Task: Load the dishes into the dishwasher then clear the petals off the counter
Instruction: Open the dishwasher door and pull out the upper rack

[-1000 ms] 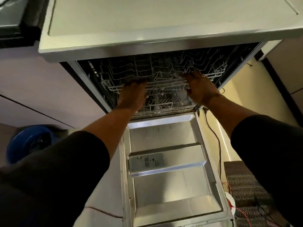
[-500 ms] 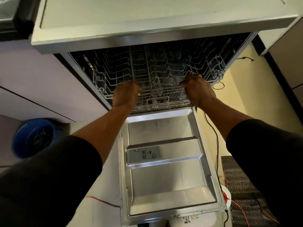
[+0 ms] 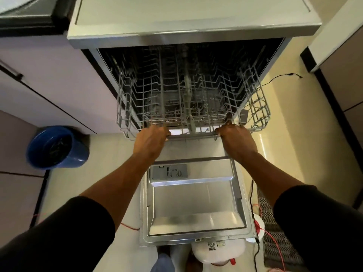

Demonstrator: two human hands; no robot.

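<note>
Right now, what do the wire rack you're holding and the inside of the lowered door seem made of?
The grey wire dish rack: looks like metal wire under a matte pale-grey coating, probably plastic; thin uniform rods, no bare shine. The silvery inner panel of the lowered dishwasher door: seems stainless steel, satin finish; soft streaked reflections across pressed ridges.

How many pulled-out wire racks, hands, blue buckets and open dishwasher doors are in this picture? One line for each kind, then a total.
Wire rack, pulled out: 1
Hands: 2, left hand and right hand, both gripping the rack's front rail
Blue bucket: 1
Open dishwasher door: 1
Total: 5
</note>
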